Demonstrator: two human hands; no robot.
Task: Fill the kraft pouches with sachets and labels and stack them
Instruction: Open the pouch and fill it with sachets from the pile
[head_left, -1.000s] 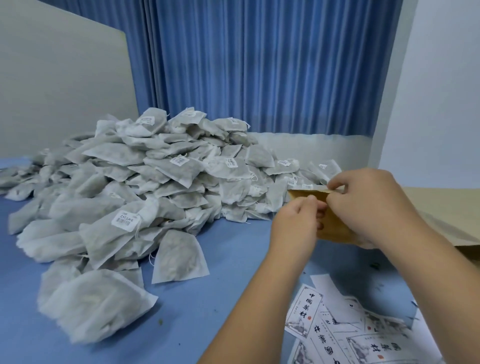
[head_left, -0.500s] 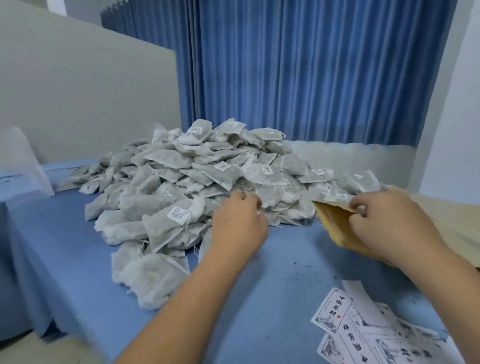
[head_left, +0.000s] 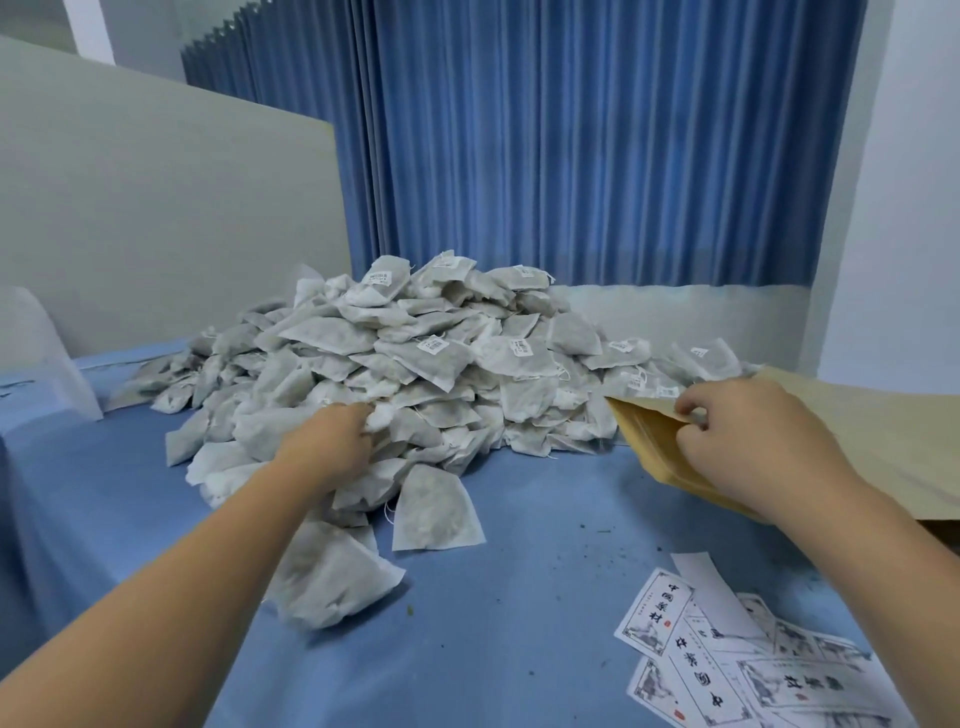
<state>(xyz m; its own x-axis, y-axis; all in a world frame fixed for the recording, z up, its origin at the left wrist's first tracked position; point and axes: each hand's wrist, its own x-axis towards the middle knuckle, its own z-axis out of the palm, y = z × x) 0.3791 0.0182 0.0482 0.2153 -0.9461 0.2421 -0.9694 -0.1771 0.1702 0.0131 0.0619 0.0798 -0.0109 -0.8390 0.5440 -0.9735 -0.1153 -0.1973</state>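
Blue pleated curtain (head_left: 571, 156) at back. Grey partition board (head_left: 156, 208) left. White wall (head_left: 909, 208) right. Worktop (head_left: 519, 597) covered in blue.

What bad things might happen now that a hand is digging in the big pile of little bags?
The left hand reaches low into the sachet pile; tugging one out may send others sliding down. Their thin strings might tangle, dragging extra sachets along. The right hand pinches the kraft pouch only at its top edge, so it might slip or flop shut.
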